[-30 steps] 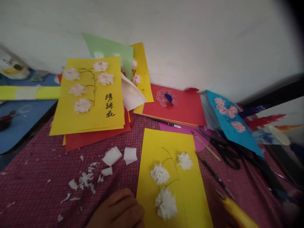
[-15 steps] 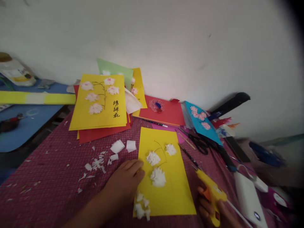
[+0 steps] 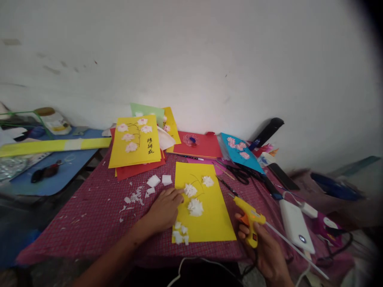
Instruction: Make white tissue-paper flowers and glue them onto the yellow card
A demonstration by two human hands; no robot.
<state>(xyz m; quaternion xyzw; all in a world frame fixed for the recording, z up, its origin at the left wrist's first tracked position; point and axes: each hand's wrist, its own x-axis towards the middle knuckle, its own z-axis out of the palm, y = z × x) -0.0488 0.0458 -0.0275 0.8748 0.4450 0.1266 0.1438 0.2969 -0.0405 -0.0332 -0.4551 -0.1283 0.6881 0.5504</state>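
Two jobs: steady yellow card (image 3: 214,219) with left hand (image 3: 166,209), cannot tell if pinching, and tilt glue gun (image 3: 249,213), wrapped in right hand (image 3: 267,246), nose-down

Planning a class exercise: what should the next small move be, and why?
Perhaps move the glue gun over the stem on the near yellow sheet: the stem's upper end is bare, and the right grip holds the gun beside the sheet.

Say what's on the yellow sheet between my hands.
On the yellow sheet are three white flowers, thin stem lines and, at the near left corner, white scraps; your left hand overlaps its left edge. What these cover is hidden.
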